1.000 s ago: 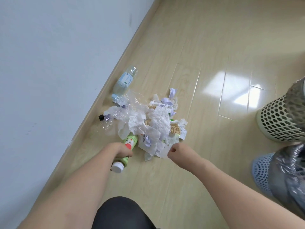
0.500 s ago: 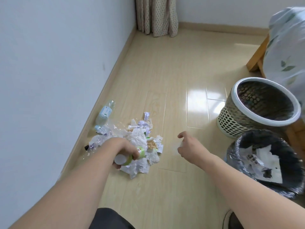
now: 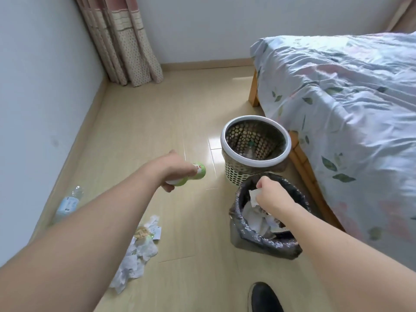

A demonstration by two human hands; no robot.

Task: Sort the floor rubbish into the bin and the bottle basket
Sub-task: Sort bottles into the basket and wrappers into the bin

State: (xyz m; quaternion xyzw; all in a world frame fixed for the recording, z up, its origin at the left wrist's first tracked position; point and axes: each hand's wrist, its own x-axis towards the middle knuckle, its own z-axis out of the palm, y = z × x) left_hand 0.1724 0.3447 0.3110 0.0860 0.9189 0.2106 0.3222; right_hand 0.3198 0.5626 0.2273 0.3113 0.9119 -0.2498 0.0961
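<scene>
My left hand (image 3: 173, 171) grips a small green bottle (image 3: 196, 173) in the air, left of the perforated white-rimmed basket (image 3: 234, 172). My right hand (image 3: 270, 194) pinches a scrap of white paper (image 3: 254, 197) over the bin (image 3: 245, 235) lined with a black bag, which holds crumpled paper. A pile of crumpled paper and wrappers (image 3: 137, 251) lies on the floor under my left forearm. A clear plastic bottle (image 3: 67, 203) lies by the left wall.
A bed (image 3: 351, 122) with a pale leaf-print cover fills the right side, close behind the basket and bin. A curtain (image 3: 126, 41) hangs in the far corner. My black shoe (image 3: 263, 297) shows at the bottom edge.
Both hands have lifted from the rubbish pile and swung right: the left carries the green bottle toward the basket, the right brings a paper scrap over the bin. The view has tilted up.
</scene>
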